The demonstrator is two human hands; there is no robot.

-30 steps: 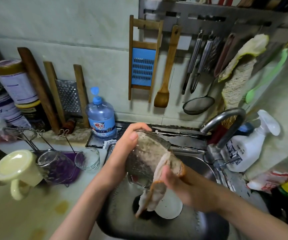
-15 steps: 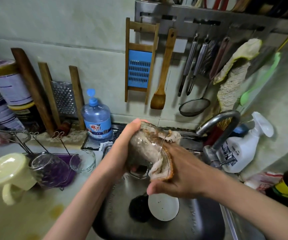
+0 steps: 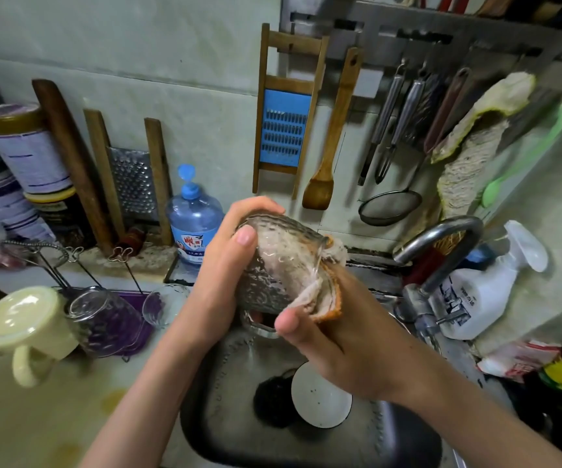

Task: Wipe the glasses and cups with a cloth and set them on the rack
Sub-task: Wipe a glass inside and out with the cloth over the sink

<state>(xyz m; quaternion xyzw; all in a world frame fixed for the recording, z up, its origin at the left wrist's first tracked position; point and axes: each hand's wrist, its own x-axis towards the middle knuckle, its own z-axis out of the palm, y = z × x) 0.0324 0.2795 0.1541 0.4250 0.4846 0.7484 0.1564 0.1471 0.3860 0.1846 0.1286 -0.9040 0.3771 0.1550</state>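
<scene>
Over the steel sink (image 3: 225, 413), my left hand (image 3: 218, 285) grips a textured clear glass (image 3: 273, 265) on its side, mouth pointing right. My right hand (image 3: 337, 346) holds a grey cloth with an orange edge (image 3: 320, 295); the cloth is stuffed into the glass mouth and folded over its rim. On the counter at left, a purple rack (image 3: 144, 329) carries an upturned cream mug (image 3: 26, 329), an upturned clear glass (image 3: 100, 319) and a small glass (image 3: 161, 307) lying on its side.
A white dish (image 3: 320, 396) and a dark scrubber (image 3: 273, 400) lie in the sink. The tap (image 3: 442, 251) arches at the right, beside a white spray bottle (image 3: 475, 292). A blue water-jug dispenser (image 3: 193, 221), graters, tins and hanging utensils line the wall.
My right hand has pushed the cloth from the outside of the glass into its mouth. The glass has tipped further onto its side and risen slightly over the sink.
</scene>
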